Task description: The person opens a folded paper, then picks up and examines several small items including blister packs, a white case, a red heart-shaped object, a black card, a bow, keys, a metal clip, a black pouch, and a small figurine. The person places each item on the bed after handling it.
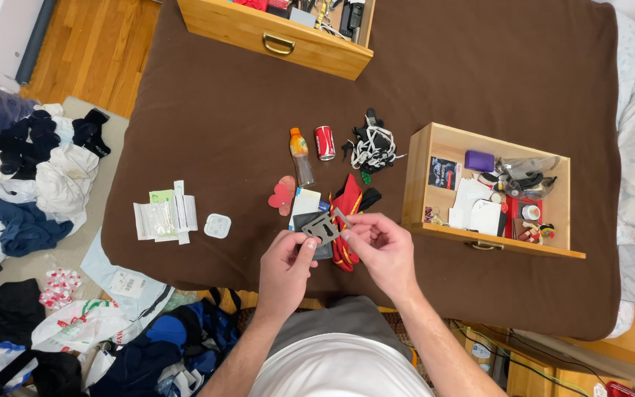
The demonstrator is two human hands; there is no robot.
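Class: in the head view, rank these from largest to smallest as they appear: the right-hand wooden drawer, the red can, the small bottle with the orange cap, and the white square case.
1. Wooden drawer, by far the largest.
2. Bottle.
3. Red can and white square case: too alike to rank.

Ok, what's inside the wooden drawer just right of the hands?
The wooden drawer holds a purple box, a dark card, white papers, a clear bag of dark items and small red pieces. Whatever lies beneath them is covered.
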